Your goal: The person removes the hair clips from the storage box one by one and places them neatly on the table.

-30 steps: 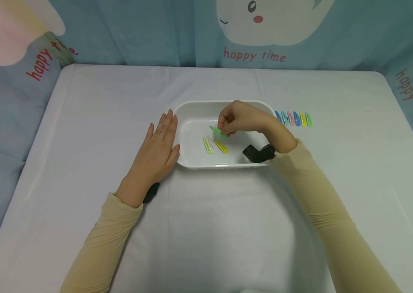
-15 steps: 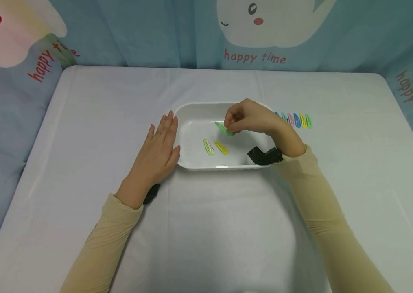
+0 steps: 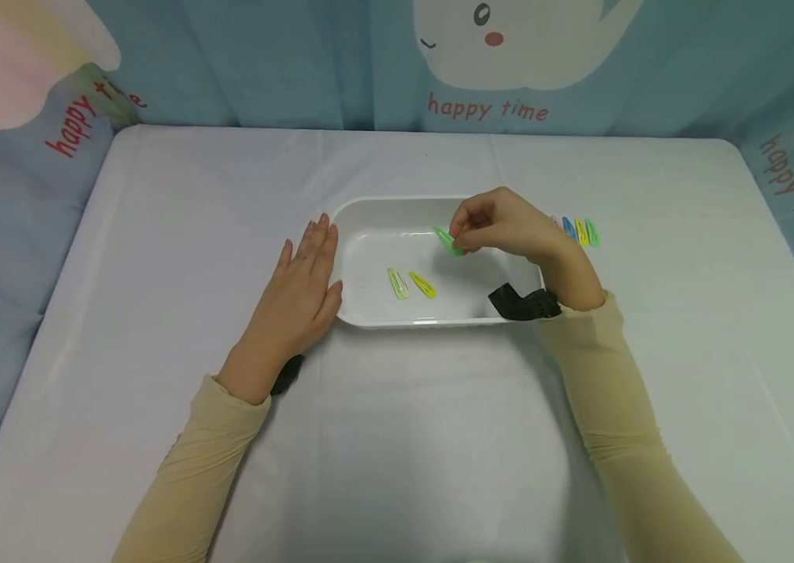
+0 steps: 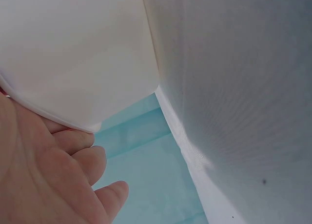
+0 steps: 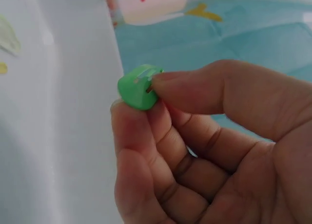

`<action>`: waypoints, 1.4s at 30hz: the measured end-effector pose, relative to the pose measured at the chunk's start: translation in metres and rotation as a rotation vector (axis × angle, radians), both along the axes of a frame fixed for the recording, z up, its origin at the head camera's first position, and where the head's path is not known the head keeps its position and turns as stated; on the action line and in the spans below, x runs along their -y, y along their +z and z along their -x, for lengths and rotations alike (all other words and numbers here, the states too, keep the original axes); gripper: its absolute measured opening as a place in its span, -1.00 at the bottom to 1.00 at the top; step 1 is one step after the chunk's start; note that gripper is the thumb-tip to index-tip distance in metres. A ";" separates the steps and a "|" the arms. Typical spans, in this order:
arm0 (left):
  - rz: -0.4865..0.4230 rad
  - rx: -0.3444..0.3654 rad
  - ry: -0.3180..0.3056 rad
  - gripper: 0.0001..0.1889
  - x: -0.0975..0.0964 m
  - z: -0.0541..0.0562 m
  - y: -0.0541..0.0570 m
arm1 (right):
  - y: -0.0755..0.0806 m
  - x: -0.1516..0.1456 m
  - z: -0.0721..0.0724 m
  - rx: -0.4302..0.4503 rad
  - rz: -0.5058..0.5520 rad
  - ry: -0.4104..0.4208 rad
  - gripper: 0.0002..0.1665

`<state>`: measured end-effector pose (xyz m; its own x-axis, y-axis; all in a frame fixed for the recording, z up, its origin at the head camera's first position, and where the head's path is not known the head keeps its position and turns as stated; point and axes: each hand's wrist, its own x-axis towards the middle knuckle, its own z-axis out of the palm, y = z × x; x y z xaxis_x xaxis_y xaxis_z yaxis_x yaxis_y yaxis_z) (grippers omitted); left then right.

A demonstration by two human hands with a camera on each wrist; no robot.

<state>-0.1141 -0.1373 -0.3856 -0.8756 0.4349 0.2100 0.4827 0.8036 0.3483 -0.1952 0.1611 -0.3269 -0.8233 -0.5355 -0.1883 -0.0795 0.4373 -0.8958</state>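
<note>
A blue curtain (image 3: 298,62) with cartoon prints and red lettering fills the top of the frame, and below it a white cloth (image 3: 157,234) covers the table. The white tray (image 3: 397,199) sits on it at the centre, its long sides running across the frame.

The right hand (image 3: 509,223), above the tray's upper right part, pinches the green clip (image 3: 443,237) between thumb and fingers. The clip's long axis slants from upper left to lower right, with the free tip toward the upper left and the other end in the grip. A shadow beneath suggests it is clear of the tray's floor. The left hand (image 3: 291,293) is well apart from the clip, its fingers straight against the tray's left end and its thumb spread.

Right of the tray, near the right wrist, a row of clips (image 3: 581,231) stands side by side: pink, blue, yellow and green, the pink one partly hidden. The tray's right wall and the forearm come between the held clip and that row; whether more clips lie behind the wrist cannot be told.

Inside the tray, lower left of the held clip, a pale clip (image 3: 397,283) and a yellow clip (image 3: 422,285) lie near each other. A black wrist camera (image 3: 523,303) overlaps the tray's lower right corner.
</note>
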 end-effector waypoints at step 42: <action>0.010 0.028 -0.001 -0.34 -0.002 0.001 0.002 | 0.007 -0.054 0.003 -0.021 0.142 -0.140 -0.91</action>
<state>-0.1150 -0.1355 -0.3840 -0.8807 0.4376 0.1813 0.4736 0.8068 0.3532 -0.1977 0.2147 -0.3199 -0.8947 -0.4352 -0.1008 -0.0462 0.3145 -0.9481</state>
